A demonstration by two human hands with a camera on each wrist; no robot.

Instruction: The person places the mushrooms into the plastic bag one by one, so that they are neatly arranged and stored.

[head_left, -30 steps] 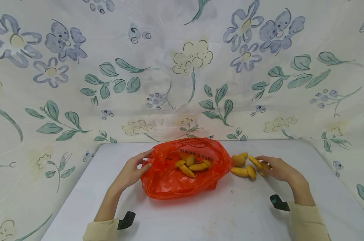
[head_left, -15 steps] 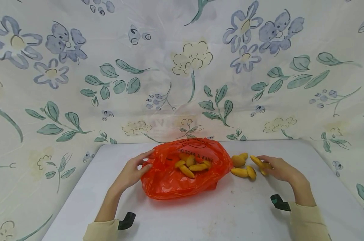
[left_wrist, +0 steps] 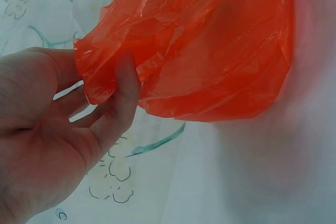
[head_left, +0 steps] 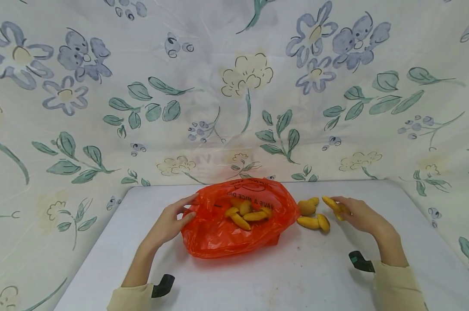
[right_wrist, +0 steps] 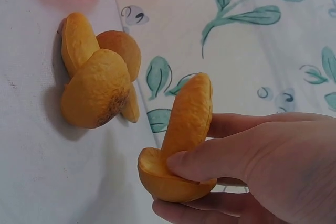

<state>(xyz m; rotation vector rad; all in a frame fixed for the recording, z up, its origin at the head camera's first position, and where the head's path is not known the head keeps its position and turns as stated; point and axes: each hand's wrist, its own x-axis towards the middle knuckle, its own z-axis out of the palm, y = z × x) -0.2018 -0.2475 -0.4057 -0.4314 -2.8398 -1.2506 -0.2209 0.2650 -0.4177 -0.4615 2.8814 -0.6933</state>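
A red plastic bag (head_left: pixel 219 242) lies with its mouth facing me in the head view, several yellow mushrooms (head_left: pixel 240 220) inside. My left hand (head_left: pixel 170 222) pinches the bag's left edge; the left wrist view shows thumb and fingers on either side of the thin plastic (left_wrist: pixel 100 72). To the right, my right hand (head_left: pixel 360 214) holds a yellow mushroom (head_left: pixel 331 205). Seen from the right wrist, the thumb presses where stem meets cap, and the stem (right_wrist: pixel 189 111) points up. Two more mushrooms (right_wrist: pixel 97 87) lie between that hand and the bag, one with a dark scorched-looking patch.
The white table (head_left: pixel 296 276) carries everything and ends at a flowered cloth (head_left: pixel 203 95) behind. A black wrist mount (head_left: pixel 163 285) sticks out at the left sleeve, another black mount (head_left: pixel 360 261) at the right sleeve.
My right hand has raised its mushroom slightly off the table and drawn it a little away from the other two. The left hand and the bag stay put.
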